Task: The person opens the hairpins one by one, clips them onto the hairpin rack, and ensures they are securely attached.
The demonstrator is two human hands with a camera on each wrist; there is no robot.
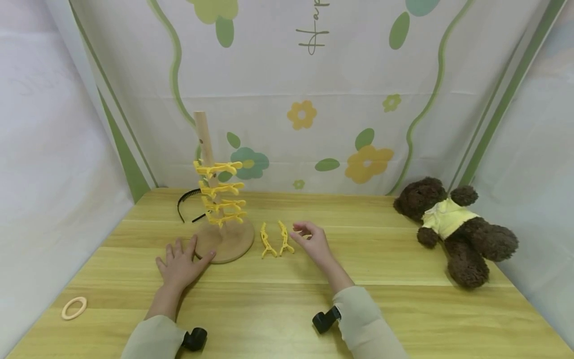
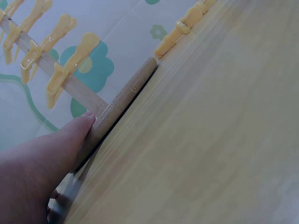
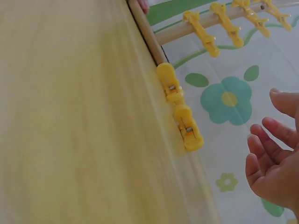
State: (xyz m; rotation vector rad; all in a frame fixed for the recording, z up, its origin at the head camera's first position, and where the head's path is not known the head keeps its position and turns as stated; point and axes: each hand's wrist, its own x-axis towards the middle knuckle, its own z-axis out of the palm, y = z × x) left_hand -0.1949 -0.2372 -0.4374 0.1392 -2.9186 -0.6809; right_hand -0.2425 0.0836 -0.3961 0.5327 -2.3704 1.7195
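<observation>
A wooden stand has an upright post (image 1: 203, 132) on a round base (image 1: 239, 247). Several yellow plastic spring clips (image 1: 226, 188) are clamped to the post one above another. My left hand (image 1: 178, 269) lies spread at the base's left side, its thumb resting on the base; the left wrist view shows this thumb (image 2: 77, 128) close by. Two more yellow clips, a left one (image 1: 267, 242) and a right one (image 1: 284, 239), lie side by side on the table. Just right of them, my right hand (image 1: 314, 244) hovers with loosely bent fingers and nothing in them.
A black headband (image 1: 184, 202) lies behind the stand. At the table's left is a pale ring (image 1: 73, 308). A brown teddy bear in a yellow shirt (image 1: 448, 219) lies at the right. A flower-printed cloth (image 1: 350, 70) hangs behind the wood-grain table (image 1: 269, 319).
</observation>
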